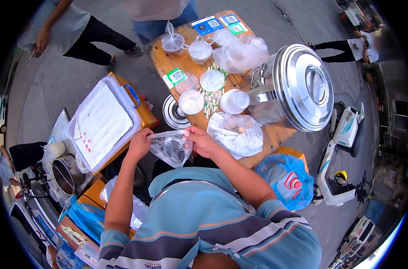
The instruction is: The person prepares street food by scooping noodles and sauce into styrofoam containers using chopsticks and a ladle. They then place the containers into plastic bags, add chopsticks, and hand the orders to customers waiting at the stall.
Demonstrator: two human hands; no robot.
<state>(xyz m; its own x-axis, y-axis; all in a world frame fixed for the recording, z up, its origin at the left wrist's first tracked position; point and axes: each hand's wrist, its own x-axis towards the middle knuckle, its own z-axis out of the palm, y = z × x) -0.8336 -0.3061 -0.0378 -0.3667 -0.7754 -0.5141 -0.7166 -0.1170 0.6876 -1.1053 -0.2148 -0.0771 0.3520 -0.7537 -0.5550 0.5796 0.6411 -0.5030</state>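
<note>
Stretched between my two hands is a thin clear plastic bag (pixel 172 148), its mouth edge pulled wide in front of my belly. The left corner is pinched by my left hand (pixel 140 144), and the right corner by my right hand (pixel 201 141). Nothing shows inside the bag. Just beyond it, on the wooden table (pixel 161 61), stand a clear lidded cup (pixel 191 102) and a second lidded cup (pixel 212 80). A stack of white plastic cups or bowls (pixel 234 101) stands beside wrapped straws (pixel 211 107). A white cloth in a plastic bag (pixel 236 134) lies nearer my right forearm.
A large steel lidded container (pixel 304 87) stands at the table's right. Bagged cups (pixel 173 42) sit at its far side, near printed code cards (pixel 208 25). On my left is a white cloth-covered plastic box (pixel 103 121). People (pixel 89 37) stand opposite; a scooter (pixel 338 161) is parked right.
</note>
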